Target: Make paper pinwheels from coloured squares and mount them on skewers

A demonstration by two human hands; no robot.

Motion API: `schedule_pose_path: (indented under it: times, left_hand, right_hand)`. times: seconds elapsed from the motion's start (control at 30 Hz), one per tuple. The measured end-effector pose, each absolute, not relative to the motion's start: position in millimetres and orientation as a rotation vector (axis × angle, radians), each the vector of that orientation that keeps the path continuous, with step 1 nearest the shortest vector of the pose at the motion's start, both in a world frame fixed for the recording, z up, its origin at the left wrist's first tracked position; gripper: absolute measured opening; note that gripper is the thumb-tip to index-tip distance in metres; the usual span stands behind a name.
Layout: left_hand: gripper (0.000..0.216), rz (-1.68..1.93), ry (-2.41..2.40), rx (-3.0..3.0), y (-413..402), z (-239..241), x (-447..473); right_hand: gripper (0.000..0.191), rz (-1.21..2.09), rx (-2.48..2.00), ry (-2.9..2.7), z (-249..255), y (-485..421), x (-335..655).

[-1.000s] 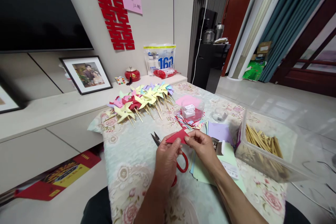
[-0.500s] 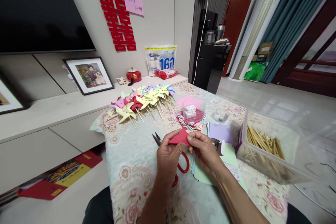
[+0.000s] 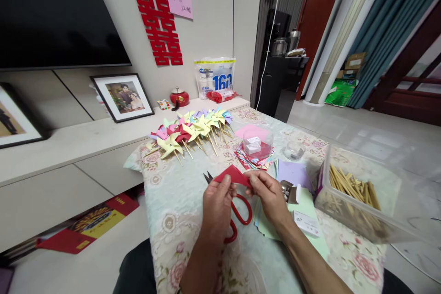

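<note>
Both hands pinch a folded red paper (image 3: 233, 174) held just above the floral tablecloth (image 3: 179, 206). My left hand (image 3: 217, 204) grips its left edge, fingers closed. My right hand (image 3: 268, 193) pinches its right corner. Red-handled scissors (image 3: 237, 213) lie on the cloth directly beneath the hands, blades pointing away. Farther back lies a heap of finished paper pinwheels (image 3: 189, 131) on wooden sticks.
A clear tub of wooden sticks (image 3: 351, 193) stands at the right. Stacked coloured paper sheets (image 3: 292, 174), a small clear box (image 3: 257, 143) on red and pink paper, and a glass jar (image 3: 294, 149) lie behind the hands. A low cabinet with framed photos (image 3: 122, 96) runs along the left.
The view has shifted slightly, and the hands have turned and re-gripped the red paper while staying over the scissors.
</note>
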State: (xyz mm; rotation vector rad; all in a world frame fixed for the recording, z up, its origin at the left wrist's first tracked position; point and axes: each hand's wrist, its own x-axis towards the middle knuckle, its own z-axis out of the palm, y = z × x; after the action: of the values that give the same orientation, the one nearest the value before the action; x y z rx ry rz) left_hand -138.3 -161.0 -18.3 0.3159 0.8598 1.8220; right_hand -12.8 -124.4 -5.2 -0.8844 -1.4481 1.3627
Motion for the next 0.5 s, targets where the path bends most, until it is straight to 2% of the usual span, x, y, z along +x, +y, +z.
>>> schedule_pose_path:
  times: [0.1, 0.2, 0.27, 0.37, 0.5]
  left_hand:
    - [0.019, 1.881, 0.692, 0.164, -160.3, -14.4, -157.0]
    - [0.007, 1.922, 0.565, 0.046, -161.1, -9.4, -171.8]
    - [0.004, 1.952, 0.510, 0.004, -162.4, -6.9, -177.1]
    - [0.010, 1.979, 0.473, -0.022, -165.3, -5.3, -180.3]
    - [0.010, 1.965, 0.466, -0.013, -170.5, -5.5, -180.5]
  right_hand:
    - [0.024, 1.345, -0.992, -1.649, -10.5, -128.7, -16.6]
    - [0.009, 1.045, -1.109, -2.091, -15.4, -140.8, -25.4]
    - [0.009, 0.844, -1.133, -2.335, -15.6, -151.7, -32.3]
    - [0.023, 0.677, -1.216, -2.501, -12.2, -165.1, -41.2]
    - [0.040, 0.631, -1.317, -2.586, -7.0, -171.4, -48.1]
